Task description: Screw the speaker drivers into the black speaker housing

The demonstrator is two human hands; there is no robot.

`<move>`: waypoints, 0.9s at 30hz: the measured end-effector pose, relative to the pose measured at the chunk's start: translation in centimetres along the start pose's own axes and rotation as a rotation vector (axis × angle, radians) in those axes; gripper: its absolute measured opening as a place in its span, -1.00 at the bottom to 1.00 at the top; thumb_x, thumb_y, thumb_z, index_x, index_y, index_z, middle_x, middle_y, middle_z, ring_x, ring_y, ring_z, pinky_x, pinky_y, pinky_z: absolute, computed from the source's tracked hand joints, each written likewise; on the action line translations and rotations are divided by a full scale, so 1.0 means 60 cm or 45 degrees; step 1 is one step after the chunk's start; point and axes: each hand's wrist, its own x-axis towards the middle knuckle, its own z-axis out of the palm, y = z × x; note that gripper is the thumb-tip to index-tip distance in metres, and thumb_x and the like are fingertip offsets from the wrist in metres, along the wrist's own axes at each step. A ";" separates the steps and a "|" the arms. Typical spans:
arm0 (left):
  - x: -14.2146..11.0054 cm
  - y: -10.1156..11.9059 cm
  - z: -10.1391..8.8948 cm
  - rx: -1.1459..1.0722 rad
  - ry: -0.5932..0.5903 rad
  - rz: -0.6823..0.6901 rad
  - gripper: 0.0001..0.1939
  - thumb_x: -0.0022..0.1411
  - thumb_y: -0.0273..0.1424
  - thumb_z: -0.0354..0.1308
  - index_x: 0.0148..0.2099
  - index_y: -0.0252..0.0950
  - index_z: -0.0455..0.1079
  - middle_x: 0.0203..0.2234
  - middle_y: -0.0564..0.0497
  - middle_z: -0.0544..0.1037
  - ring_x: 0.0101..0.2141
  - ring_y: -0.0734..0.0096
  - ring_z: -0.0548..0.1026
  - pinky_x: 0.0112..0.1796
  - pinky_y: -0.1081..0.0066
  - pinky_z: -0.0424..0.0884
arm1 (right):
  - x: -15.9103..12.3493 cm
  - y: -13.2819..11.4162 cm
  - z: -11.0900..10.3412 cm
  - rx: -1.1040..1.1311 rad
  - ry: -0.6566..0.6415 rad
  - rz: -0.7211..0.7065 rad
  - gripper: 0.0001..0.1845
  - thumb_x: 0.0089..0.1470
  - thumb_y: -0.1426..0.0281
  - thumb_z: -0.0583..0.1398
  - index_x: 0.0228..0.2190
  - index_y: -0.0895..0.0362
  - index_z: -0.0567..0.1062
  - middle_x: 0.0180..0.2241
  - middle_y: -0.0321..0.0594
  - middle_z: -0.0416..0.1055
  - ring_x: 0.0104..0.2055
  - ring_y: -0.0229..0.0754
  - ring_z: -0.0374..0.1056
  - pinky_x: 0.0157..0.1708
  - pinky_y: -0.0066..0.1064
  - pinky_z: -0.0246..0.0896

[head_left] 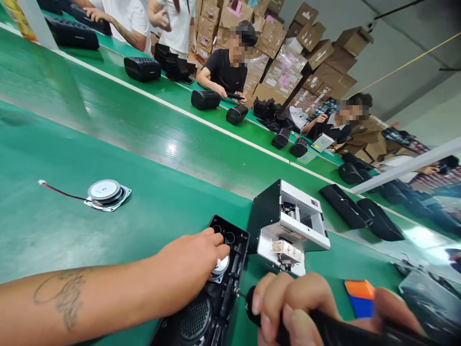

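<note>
My left hand (187, 271) rests on an open black speaker housing (216, 288) at the near edge of the green table and presses a round silver speaker driver (220, 265) into it. My right hand (291, 307) is closed around a black electric screwdriver (324, 331). Its bit tip (238, 291) touches the housing's right edge. A second loose speaker driver (106, 193) with a red wire lies apart on the table to the left.
A black and silver screw feeder box (288, 223) stands just beyond the housing. An orange and blue block (360, 298) lies at right. Black speaker shells (360, 211) sit on the green conveyor (144, 115). Other people work across it, with stacked cartons (309, 53) behind.
</note>
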 end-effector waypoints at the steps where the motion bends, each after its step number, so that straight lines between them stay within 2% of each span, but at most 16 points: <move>1: 0.000 0.004 -0.005 0.006 -0.021 -0.005 -0.56 0.35 -0.69 0.33 0.20 -0.26 0.66 0.19 -0.21 0.70 0.21 -0.14 0.65 0.21 0.04 0.65 | -0.009 0.013 0.014 -0.029 0.066 -0.009 -0.68 0.59 0.31 0.16 -0.32 -0.02 0.35 -0.59 -0.50 0.26 -0.71 -0.23 0.16 -0.62 -0.38 0.28; 4: 0.000 0.012 -0.018 0.022 -0.071 -0.015 -0.53 0.37 -0.71 0.32 0.25 -0.31 0.65 0.21 -0.23 0.69 0.23 -0.18 0.65 0.18 0.02 0.69 | -0.030 0.036 0.043 -0.063 0.225 -0.028 -0.90 0.58 0.40 0.21 -0.10 -0.03 0.47 -0.49 -0.51 0.33 -0.65 -0.25 0.22 -0.57 -0.37 0.35; 5: -0.001 0.014 -0.021 0.027 -0.083 -0.017 -0.52 0.38 -0.72 0.32 0.26 -0.31 0.64 0.21 -0.23 0.68 0.24 -0.18 0.65 0.19 0.01 0.69 | -0.033 0.037 0.048 -0.058 0.251 -0.034 -0.88 0.59 0.43 0.22 0.03 -0.05 0.47 -0.45 -0.53 0.35 -0.63 -0.27 0.25 -0.54 -0.38 0.38; 7: -0.002 0.018 -0.025 0.035 -0.107 -0.025 -0.51 0.40 -0.73 0.29 0.29 -0.32 0.64 0.22 -0.23 0.68 0.25 -0.19 0.64 0.19 -0.01 0.70 | -0.035 0.036 0.052 -0.046 0.281 -0.046 -0.68 0.61 0.48 0.22 0.22 -0.13 0.41 -0.40 -0.55 0.36 -0.59 -0.30 0.28 -0.48 -0.38 0.42; 10: -0.003 0.021 -0.029 0.050 -0.138 -0.031 -0.49 0.40 -0.74 0.27 0.31 -0.34 0.62 0.23 -0.23 0.67 0.24 -0.19 0.65 0.18 -0.03 0.71 | -0.030 0.032 0.051 -0.020 0.263 -0.039 -0.61 0.62 0.50 0.22 0.27 -0.17 0.38 -0.39 -0.56 0.36 -0.56 -0.32 0.30 -0.44 -0.38 0.43; 14: -0.003 0.026 -0.035 0.073 -0.175 -0.018 -0.52 0.40 -0.74 0.27 0.27 -0.34 0.64 0.20 -0.20 0.69 0.25 -0.14 0.65 0.17 0.06 0.71 | -0.029 0.037 0.051 0.034 0.268 0.016 -0.39 0.59 0.52 0.24 0.43 -0.22 0.24 -0.38 -0.56 0.41 -0.53 -0.28 0.35 -0.43 -0.34 0.41; 16: -0.002 0.030 -0.038 0.085 -0.183 -0.027 -0.53 0.39 -0.75 0.27 0.26 -0.34 0.64 0.20 -0.18 0.69 0.25 -0.11 0.65 0.15 0.10 0.71 | -0.032 0.041 0.051 0.040 0.260 0.019 -0.38 0.58 0.52 0.25 0.44 -0.21 0.23 -0.37 -0.55 0.42 -0.52 -0.26 0.35 -0.44 -0.32 0.37; 22: 0.000 0.039 -0.035 0.115 -0.174 -0.057 -0.61 0.38 -0.68 0.38 0.20 -0.35 0.63 0.17 -0.18 0.69 0.19 -0.11 0.67 0.06 0.11 0.72 | -0.036 0.050 0.050 0.094 0.192 -0.089 -0.47 0.52 0.58 0.29 0.33 -0.12 0.38 -0.35 -0.49 0.37 -0.52 -0.25 0.32 -0.52 -0.31 0.27; 27: -0.002 0.033 -0.030 0.114 -0.106 -0.042 -0.65 0.42 -0.67 0.34 0.17 -0.31 0.63 0.12 -0.18 0.70 0.16 -0.14 0.68 -0.01 0.11 0.72 | -0.032 0.061 0.053 0.075 0.177 -0.081 -0.45 0.54 0.59 0.26 0.36 -0.13 0.34 -0.36 -0.49 0.36 -0.52 -0.25 0.34 -0.50 -0.33 0.31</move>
